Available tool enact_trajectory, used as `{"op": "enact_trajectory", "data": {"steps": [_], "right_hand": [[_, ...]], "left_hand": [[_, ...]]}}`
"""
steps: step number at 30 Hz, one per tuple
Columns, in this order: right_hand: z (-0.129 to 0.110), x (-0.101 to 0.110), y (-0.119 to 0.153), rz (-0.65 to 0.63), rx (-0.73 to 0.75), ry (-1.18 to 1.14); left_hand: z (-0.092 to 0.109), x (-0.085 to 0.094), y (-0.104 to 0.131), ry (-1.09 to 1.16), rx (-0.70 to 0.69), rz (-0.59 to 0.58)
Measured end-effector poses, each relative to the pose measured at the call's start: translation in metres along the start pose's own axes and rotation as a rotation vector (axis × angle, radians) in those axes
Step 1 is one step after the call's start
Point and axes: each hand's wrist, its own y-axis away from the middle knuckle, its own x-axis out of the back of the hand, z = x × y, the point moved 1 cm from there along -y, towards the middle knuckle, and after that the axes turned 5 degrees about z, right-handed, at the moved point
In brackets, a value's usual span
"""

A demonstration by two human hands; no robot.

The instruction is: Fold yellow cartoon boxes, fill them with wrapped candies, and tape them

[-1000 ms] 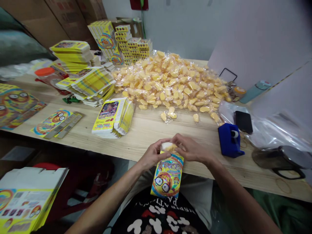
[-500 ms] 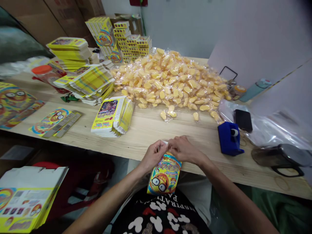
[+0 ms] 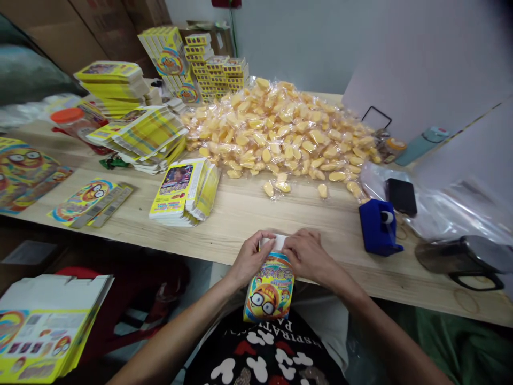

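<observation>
A small yellow printed carton (image 3: 267,294) with a cartoon face stands between my hands at the table's front edge, its white flap (image 3: 278,243) showing at the top. My left hand (image 3: 253,258) grips the carton's upper left corner, thumb on the front and fingers behind. At the upper right corner my right hand (image 3: 305,253) is closed, its curled fingers pressed on the flap and edge. What lies inside the carton is hidden. A stack of flat cartons (image 3: 176,187) sits to the left of my hands.
Behind lies a big heap of wrapped yellow pieces (image 3: 280,128). On the right are a blue tape dispenser (image 3: 377,227), a black phone-like object (image 3: 401,197) and a dark mug (image 3: 465,256). More cartons (image 3: 140,133) are stacked at left, and open-sided ones (image 3: 44,331) lie below the table edge.
My right hand has shifted slightly right and down, away from my left hand. More of the carton's white flap now shows between them.
</observation>
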Motion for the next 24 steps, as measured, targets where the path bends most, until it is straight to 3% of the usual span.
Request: {"op": "enact_trajectory", "data": {"steps": [4,6,8,11,13,16,20,24], "right_hand": [[0.010,0.023,0.014,-0.041,0.206,0.106],[0.024,0.032,0.004,-0.083,0.199,0.063],[0.044,0.040,-0.019,-0.005,-0.004,0.084],[0.079,0.052,-0.064,0.257,-0.405,0.206],[0.096,0.059,-0.089,0.346,-0.530,0.246],[0.106,0.064,-0.106,0.358,-0.600,0.220],[0.086,0.060,-0.093,0.225,-0.422,0.101],[0.039,0.037,-0.059,-0.117,0.029,-0.142]], "left_hand": [[-0.006,0.005,0.000,0.035,0.051,0.024],[-0.005,0.004,0.001,0.076,0.083,0.011],[-0.003,0.001,0.000,0.133,0.124,-0.011],[-0.003,-0.004,-0.003,0.194,0.173,-0.035],[-0.003,-0.007,-0.006,0.196,0.194,-0.029],[-0.002,-0.007,-0.008,0.196,0.192,-0.015],[0.004,0.000,-0.006,0.259,0.200,-0.037],[0.007,0.002,-0.007,0.320,0.179,-0.108]]}}
